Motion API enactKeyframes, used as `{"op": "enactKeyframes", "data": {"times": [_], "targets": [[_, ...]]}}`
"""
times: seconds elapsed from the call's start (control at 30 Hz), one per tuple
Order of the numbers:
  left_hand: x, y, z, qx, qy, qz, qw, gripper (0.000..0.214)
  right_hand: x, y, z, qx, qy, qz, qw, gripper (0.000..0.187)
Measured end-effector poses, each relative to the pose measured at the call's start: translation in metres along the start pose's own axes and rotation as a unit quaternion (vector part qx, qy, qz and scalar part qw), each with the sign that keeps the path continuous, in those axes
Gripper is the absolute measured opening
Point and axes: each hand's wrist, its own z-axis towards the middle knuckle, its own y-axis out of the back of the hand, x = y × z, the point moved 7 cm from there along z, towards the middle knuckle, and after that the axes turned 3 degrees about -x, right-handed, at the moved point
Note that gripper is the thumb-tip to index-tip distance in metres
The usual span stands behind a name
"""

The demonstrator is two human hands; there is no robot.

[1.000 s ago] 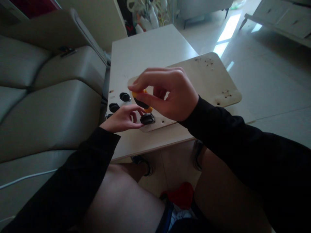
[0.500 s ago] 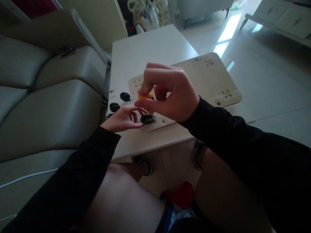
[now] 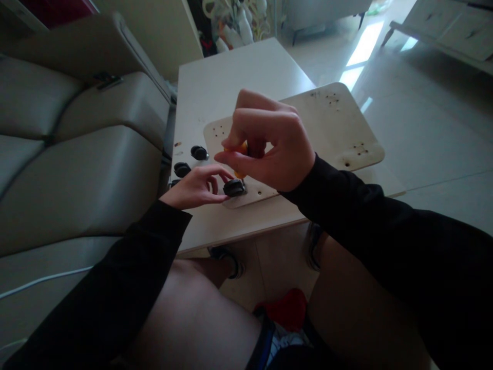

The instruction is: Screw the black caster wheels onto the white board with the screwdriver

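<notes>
While the board (image 3: pixel 327 128) overhangs the right edge of the table (image 3: pixel 227 87), with tabletop stretching beyond, the wheel (image 3: pixel 234 188) sits at its near-left corner, pinched by the left hand (image 3: pixel 196 187); above, the right hand (image 3: pixel 271 139), arched knuckles-up, grips a yellow handle (image 3: pixel 242 149).

Yellow tool (image 3: pixel 242 148) mostly hidden by right grip (image 3: pixel 269 141). One black caster (image 3: pixel 174 183) partly behind left grip (image 3: pixel 196 187).

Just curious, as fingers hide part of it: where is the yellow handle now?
In the head view, near the middle, the yellow handle is in the right hand, just above the wheel at the near left corner of the board.
</notes>
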Motion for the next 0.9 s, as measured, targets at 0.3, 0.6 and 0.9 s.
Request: {"op": "enactKeyframes", "data": {"times": [0.3,0.6,0.9], "targets": [[0.001,0.0004,-0.0007,-0.009,0.01,0.012,1.0,0.023,0.0045,-0.0062,-0.003,0.021,0.031,0.018,0.999,0.006],[0.0063,0.0001,-0.0007,-0.009,0.01,-0.004,1.0,0.028,0.0027,-0.0055,-0.001,0.035,0.022,0.068,0.997,0.006],[0.0086,-0.0003,-0.0024,-0.014,0.019,-0.01,1.0,0.035,0.0021,0.0002,0.0039,0.026,-0.01,0.0,1.0,0.02]]}}
